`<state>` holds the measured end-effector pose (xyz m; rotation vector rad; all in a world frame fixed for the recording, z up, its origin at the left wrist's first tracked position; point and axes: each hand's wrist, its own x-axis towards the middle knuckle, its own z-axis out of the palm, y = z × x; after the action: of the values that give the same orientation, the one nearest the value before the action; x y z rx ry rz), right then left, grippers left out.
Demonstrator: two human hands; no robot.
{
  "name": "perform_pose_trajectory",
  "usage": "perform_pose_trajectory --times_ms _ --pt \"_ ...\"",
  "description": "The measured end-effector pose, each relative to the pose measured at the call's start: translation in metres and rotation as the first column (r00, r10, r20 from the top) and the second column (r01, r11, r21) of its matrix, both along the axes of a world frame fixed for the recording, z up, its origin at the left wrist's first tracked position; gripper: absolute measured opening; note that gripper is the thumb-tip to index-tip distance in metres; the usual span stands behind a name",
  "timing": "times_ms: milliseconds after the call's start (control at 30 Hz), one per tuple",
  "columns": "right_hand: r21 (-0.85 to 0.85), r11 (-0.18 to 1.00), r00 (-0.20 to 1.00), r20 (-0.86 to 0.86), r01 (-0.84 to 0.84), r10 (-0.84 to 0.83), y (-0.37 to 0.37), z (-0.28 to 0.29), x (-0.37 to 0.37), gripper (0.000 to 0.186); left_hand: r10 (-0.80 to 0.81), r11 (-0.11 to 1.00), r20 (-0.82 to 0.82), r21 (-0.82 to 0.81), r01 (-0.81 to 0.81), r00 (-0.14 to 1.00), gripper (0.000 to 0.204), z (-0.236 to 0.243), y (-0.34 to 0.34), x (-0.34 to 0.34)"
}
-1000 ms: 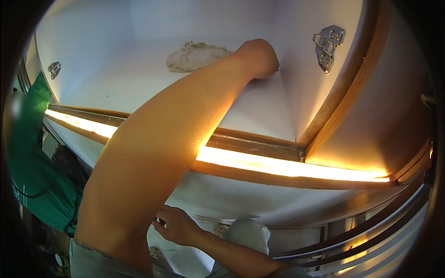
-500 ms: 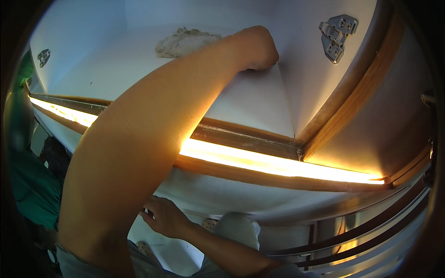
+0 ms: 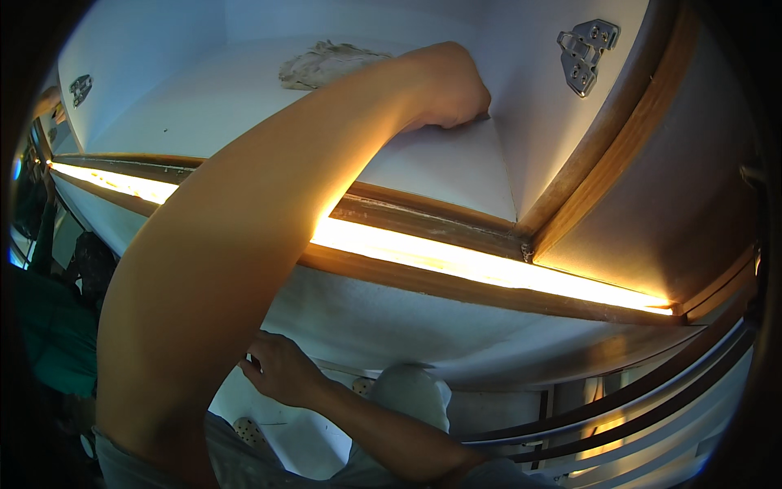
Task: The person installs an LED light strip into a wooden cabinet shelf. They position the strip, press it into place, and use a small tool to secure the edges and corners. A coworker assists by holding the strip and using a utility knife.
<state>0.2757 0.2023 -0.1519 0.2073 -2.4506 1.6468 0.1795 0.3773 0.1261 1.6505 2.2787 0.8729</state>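
Note:
My left arm reaches up and across into a white cabinet [image 3: 195, 114]. At its end my left hand [image 3: 454, 85] is closed, knuckles up, low in the corner where the cabinet floor meets the right wall. A thin dark edge shows under the fingers, but what they grip is hidden. Behind the left wrist lies a crumpled off-white cloth [image 3: 326, 67] on the cabinet floor. My right hand [image 3: 281, 371] hangs low beneath the cabinet front, beside my left elbow. Its thumb stands apart from loosely bent fingers; their tips are partly hidden by my left arm.
A brightly lit strip [image 3: 456, 259] runs along the wooden front edge. One metal hinge [image 3: 586, 57] is on the right wall, another hinge [image 3: 80, 90] on the left. Curved dark rails [image 3: 619, 407] stand at lower right. Green clothing [image 3: 53, 334] of someone shows at left.
The view has shifted slightly, so the cabinet edge sits a little higher. My left hand stays in the same corner, wrist slightly turned. At far left the green clothing has moved lower.

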Motion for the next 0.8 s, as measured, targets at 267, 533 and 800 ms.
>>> perform_pose_trajectory --times_ms 267,533,800 --pt "-0.023 0.999 0.999 0.042 -0.024 0.025 -0.008 0.002 0.000 0.022 -0.054 0.998 -0.159 -0.044 0.048 0.986 0.023 -0.005 -0.013 -0.008" --pt "0.021 1.000 0.998 0.068 -0.009 0.008 -0.005 -0.002 -0.007 0.024 0.019 1.000 -0.462 -0.011 -0.027 0.887 0.027 -0.006 0.034 -0.019" --pt "-0.049 0.997 0.993 -0.102 0.052 -0.057 -0.009 -0.026 -0.016 0.023 0.021 1.000 -0.237 0.019 -0.017 0.971 0.026 0.002 0.032 -0.016"
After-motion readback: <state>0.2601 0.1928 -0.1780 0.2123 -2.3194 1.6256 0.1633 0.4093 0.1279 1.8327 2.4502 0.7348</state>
